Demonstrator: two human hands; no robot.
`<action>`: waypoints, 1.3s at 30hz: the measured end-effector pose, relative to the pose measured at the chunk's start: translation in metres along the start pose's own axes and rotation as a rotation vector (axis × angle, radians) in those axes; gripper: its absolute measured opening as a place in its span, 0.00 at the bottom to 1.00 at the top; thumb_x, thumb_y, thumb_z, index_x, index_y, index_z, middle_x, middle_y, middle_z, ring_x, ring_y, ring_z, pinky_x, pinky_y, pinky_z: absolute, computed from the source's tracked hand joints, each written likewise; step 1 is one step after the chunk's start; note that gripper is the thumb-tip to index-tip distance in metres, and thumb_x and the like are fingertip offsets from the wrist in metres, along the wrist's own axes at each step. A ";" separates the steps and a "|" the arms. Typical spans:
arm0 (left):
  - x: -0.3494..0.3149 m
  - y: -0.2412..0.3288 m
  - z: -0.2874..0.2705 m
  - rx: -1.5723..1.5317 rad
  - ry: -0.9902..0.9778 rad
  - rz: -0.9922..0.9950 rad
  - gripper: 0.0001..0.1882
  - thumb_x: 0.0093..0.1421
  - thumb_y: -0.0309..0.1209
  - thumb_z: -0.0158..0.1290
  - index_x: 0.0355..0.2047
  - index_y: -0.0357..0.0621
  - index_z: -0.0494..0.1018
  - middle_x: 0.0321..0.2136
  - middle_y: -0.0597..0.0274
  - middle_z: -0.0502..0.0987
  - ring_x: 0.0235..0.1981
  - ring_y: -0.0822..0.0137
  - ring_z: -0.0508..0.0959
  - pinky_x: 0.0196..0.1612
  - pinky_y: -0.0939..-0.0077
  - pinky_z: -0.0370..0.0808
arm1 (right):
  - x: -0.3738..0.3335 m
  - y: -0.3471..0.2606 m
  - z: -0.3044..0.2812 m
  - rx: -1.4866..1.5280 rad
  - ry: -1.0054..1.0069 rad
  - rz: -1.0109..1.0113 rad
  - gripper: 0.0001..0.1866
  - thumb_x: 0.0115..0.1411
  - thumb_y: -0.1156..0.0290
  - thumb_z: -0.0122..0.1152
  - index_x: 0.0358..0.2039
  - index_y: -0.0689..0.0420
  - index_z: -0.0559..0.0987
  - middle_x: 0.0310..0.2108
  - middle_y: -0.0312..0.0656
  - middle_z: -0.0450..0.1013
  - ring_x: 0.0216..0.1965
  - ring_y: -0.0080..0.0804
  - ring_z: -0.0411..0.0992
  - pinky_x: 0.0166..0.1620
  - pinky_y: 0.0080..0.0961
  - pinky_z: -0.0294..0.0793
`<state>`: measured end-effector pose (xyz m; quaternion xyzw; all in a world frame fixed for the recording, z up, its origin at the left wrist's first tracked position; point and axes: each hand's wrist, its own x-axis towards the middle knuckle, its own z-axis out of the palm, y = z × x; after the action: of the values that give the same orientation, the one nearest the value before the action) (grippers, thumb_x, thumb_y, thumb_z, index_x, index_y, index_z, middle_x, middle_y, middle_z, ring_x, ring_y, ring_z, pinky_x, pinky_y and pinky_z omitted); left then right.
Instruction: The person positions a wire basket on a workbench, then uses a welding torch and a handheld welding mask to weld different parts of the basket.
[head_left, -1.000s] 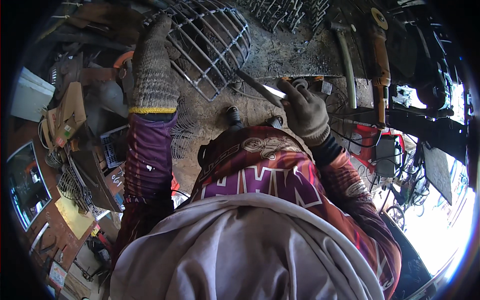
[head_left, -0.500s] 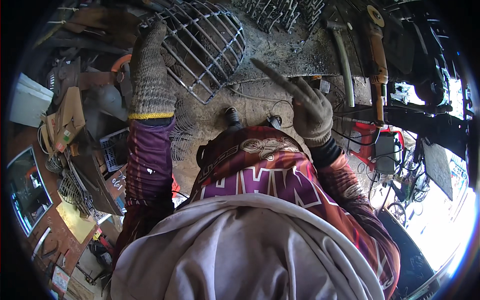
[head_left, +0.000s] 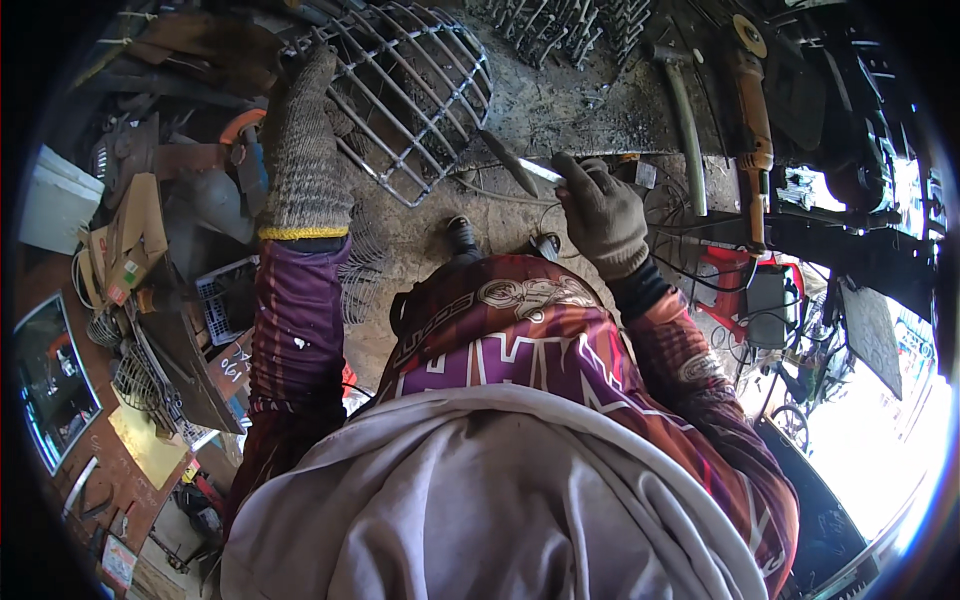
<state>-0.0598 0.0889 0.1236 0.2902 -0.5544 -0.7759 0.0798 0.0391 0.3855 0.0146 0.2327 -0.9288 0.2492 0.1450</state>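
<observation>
A basket-like grid of welded metal rods (head_left: pixel 420 130) rests at the top, partly over the workbench's near edge. My left hand (head_left: pixel 305 130), in a grey knitted glove, reaches to its left side and is closed on the rods there; the fingertips are largely hidden. My right hand (head_left: pixel 605 215), gloved too, is wrapped round the handle of a chipping hammer (head_left: pixel 508 162). The hammer has a dark, narrow, pointed head and a bright metal shank. Its upper tip lies close to the grid's right edge; whether they touch I cannot tell.
On the dark workbench (head_left: pixel 590 110) lie a hammer (head_left: pixel 685 130), an orange angle grinder (head_left: pixel 750 130) and a cluster of short metal rods (head_left: pixel 565 28). Cables and a red-framed machine (head_left: pixel 725 285) stand at the right. Cardboard (head_left: pixel 135 240) and a crate (head_left: pixel 225 300) crowd the left.
My right hand has turned and moved left, bringing the chipping hammer's head down and closer to the grid's right edge. The grid and my left hand have hardly moved.
</observation>
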 end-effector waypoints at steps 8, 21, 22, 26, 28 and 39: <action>-0.001 0.000 0.002 -0.004 -0.025 0.006 0.10 0.62 0.35 0.59 0.42 0.47 0.77 0.29 0.64 0.79 0.25 0.70 0.79 0.25 0.71 0.78 | 0.009 -0.007 -0.001 0.017 0.009 -0.025 0.28 0.52 0.72 0.66 0.56 0.50 0.75 0.26 0.41 0.72 0.26 0.42 0.74 0.28 0.37 0.73; 0.015 -0.014 -0.026 -0.028 -0.160 -0.041 0.15 0.64 0.34 0.56 0.50 0.45 0.74 0.41 0.59 0.82 0.35 0.65 0.84 0.32 0.70 0.86 | 0.006 -0.009 -0.009 0.256 0.186 0.251 0.22 0.58 0.72 0.61 0.55 0.53 0.76 0.29 0.49 0.76 0.28 0.47 0.77 0.30 0.39 0.76; 0.015 -0.013 -0.025 -0.030 -0.179 -0.041 0.15 0.64 0.34 0.56 0.50 0.45 0.74 0.41 0.59 0.82 0.36 0.65 0.84 0.32 0.70 0.86 | 0.006 -0.006 -0.010 0.228 0.209 0.204 0.23 0.58 0.73 0.61 0.55 0.53 0.76 0.29 0.49 0.76 0.28 0.48 0.77 0.30 0.38 0.76; 0.011 -0.012 -0.019 -0.006 -0.138 -0.028 0.16 0.64 0.35 0.56 0.50 0.44 0.74 0.41 0.58 0.82 0.37 0.65 0.84 0.34 0.70 0.86 | 0.012 -0.006 -0.001 0.139 0.109 0.166 0.23 0.58 0.71 0.63 0.56 0.51 0.75 0.30 0.48 0.77 0.27 0.49 0.77 0.30 0.39 0.76; 0.015 -0.013 -0.024 -0.011 -0.146 -0.028 0.16 0.64 0.35 0.56 0.51 0.44 0.73 0.42 0.57 0.82 0.37 0.64 0.84 0.35 0.69 0.86 | 0.015 -0.009 0.001 0.072 0.006 0.185 0.24 0.58 0.70 0.63 0.56 0.50 0.75 0.31 0.48 0.77 0.27 0.49 0.77 0.30 0.39 0.76; 0.016 -0.017 -0.036 -0.021 -0.176 -0.080 0.18 0.63 0.33 0.58 0.52 0.44 0.74 0.45 0.58 0.81 0.43 0.63 0.83 0.44 0.67 0.84 | 0.018 -0.032 -0.004 0.372 0.173 0.468 0.19 0.63 0.70 0.58 0.55 0.55 0.74 0.33 0.53 0.77 0.36 0.52 0.77 0.38 0.40 0.76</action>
<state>-0.0496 0.0588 0.0943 0.2418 -0.5392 -0.8067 0.0028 0.0407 0.3563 0.0373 0.0131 -0.8799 0.4603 0.1169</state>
